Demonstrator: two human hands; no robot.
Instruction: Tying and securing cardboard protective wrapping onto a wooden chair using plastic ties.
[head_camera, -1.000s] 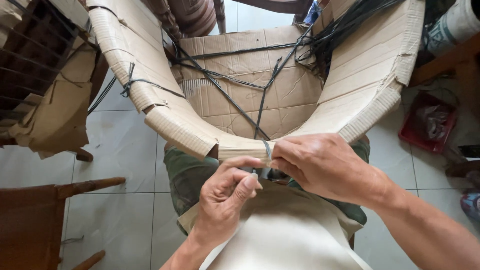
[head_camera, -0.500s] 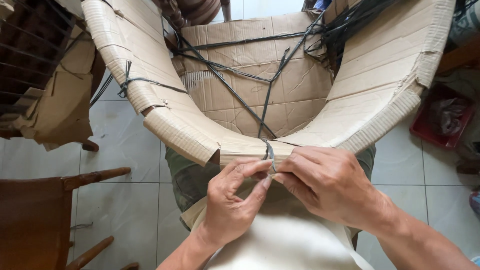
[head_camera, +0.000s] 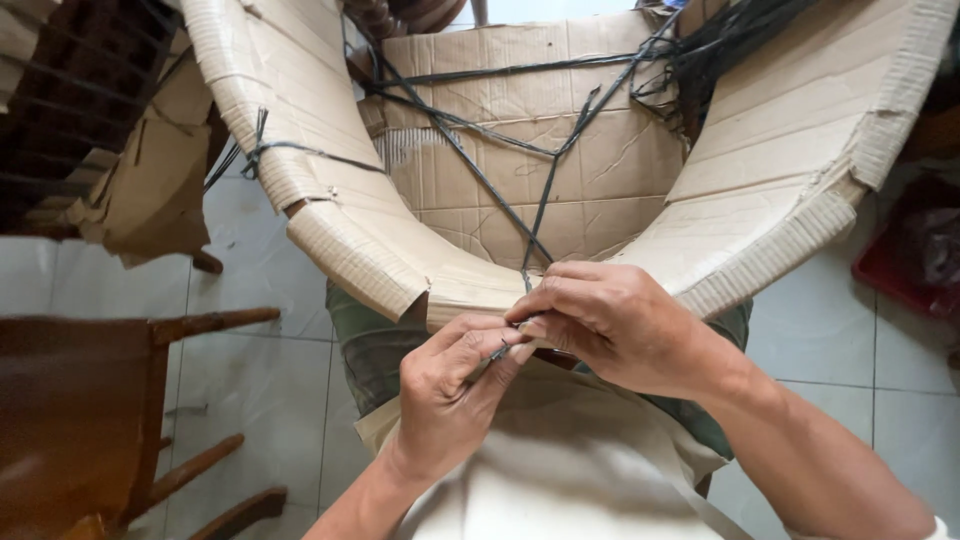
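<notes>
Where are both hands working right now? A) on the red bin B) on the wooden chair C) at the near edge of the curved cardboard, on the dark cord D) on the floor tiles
C: the left hand and right hand meet at the near rim of the cardboard, fingertips pinching the dark cord that runs down across it.

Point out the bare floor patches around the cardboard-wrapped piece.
Tile floor shows between the wooden chair and the cardboard wrap, and again right of the right hand. It is crowded at the front edge, where the left hand pinches dark cord.
</notes>
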